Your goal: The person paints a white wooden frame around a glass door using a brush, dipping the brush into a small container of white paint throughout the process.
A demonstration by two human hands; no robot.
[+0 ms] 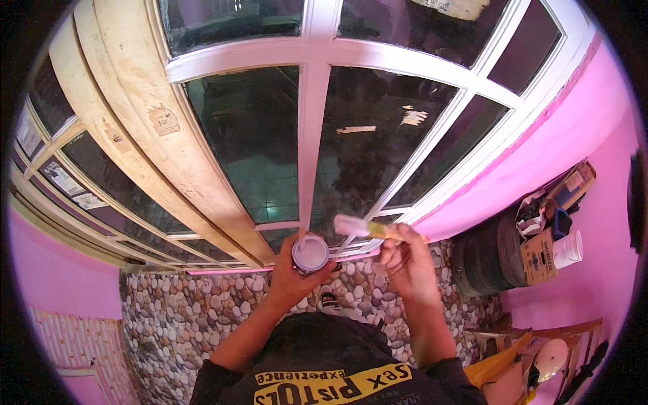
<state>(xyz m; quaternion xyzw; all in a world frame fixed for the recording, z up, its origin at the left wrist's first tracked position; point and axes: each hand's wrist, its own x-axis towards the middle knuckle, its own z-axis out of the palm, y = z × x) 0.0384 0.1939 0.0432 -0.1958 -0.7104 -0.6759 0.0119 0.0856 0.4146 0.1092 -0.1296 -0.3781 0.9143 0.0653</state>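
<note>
My left hand (pixel 291 277) is closed round a small round tin (pixel 312 258) of pale, whitish-pink paint, with a thin light stick or drip at its far side that I cannot make out clearly. Just to its right, my right hand (pixel 405 260) grips a paintbrush (pixel 378 229) with a yellowish handle; its pale, paint-coated bristles point left, above and right of the tin, slightly blurred. Beyond both hands stands a glazed frame (pixel 314 121) with pale pink-white bars and dark panes, some marked with pale smears.
Left are cream wooden frames (pixel 111 115) with more panes. Right, by the pink wall (pixel 607 223), stand dark stacked tyres (pixel 476 263), cardboard (pixel 540 266), a white bucket (pixel 567 250) and leaning boards and clutter (pixel 513 364). The floor (pixel 165 324) is pebble-patterned.
</note>
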